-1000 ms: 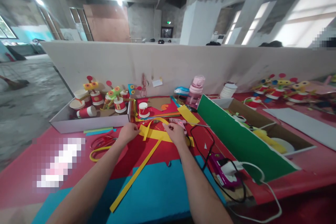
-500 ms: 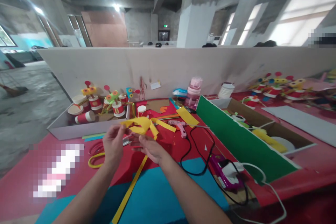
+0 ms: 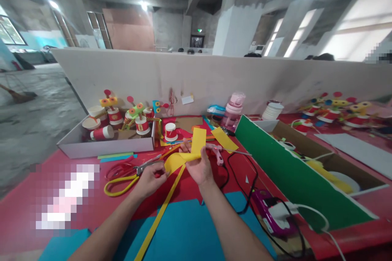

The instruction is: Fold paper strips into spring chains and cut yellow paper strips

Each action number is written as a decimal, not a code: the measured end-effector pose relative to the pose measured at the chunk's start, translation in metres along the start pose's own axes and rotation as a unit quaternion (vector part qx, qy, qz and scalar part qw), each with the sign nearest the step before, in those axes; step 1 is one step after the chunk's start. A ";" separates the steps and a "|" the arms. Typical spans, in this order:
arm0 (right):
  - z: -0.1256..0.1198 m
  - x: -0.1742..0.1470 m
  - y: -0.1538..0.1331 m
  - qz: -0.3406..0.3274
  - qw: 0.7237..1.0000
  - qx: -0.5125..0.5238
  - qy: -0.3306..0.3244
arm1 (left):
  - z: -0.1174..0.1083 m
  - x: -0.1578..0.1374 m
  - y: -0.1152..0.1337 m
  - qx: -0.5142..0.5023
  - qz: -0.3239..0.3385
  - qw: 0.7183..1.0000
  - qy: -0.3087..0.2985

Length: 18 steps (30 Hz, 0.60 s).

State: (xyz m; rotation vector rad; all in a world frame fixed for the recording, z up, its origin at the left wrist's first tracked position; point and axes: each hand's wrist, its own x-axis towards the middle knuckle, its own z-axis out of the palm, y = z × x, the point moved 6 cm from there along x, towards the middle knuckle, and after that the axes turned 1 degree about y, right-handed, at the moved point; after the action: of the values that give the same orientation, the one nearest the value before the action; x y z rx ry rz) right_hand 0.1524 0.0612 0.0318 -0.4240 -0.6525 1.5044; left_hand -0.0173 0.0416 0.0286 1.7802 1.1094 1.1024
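A curled, folded piece of yellow paper [image 3: 199,140] is between my hands above the red table covering. My right hand [image 3: 200,169] grips it, thumb in front and fingers behind. The fingers of my left hand [image 3: 153,179] are bent into a pinch at the paper's lower left edge. Below the hands a long, narrow yellow strip [image 3: 161,216] runs down over blue sheets [image 3: 183,228]. Scissors with yellow handles [image 3: 121,186] lie just left of my left hand, beside a red-handled tool [image 3: 118,170]. A pink glue gun [image 3: 218,155] lies behind my right hand.
A white box [image 3: 107,149] with paper-cup figures stands at the back left, near a red-and-white cup [image 3: 170,131]. At right are a green-sided box [image 3: 294,175], a purple power strip [image 3: 272,214] and cords. A low white partition [image 3: 137,69] closes off the back.
My right hand has turned palm-up and raised one end of the yellow paper. The left hand has moved right and down, beside the scissors. The view has shifted slightly.
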 end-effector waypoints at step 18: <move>0.012 -0.008 -0.002 -0.080 0.901 -0.426 0.000 | -0.049 -0.005 -0.004 -0.175 -0.051 0.947 0.265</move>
State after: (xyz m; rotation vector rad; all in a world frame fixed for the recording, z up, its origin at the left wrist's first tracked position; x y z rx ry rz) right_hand 0.1470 0.0517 0.0418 -1.0052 -1.3121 0.9943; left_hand -0.0648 0.0458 0.0403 1.1637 1.1982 1.6544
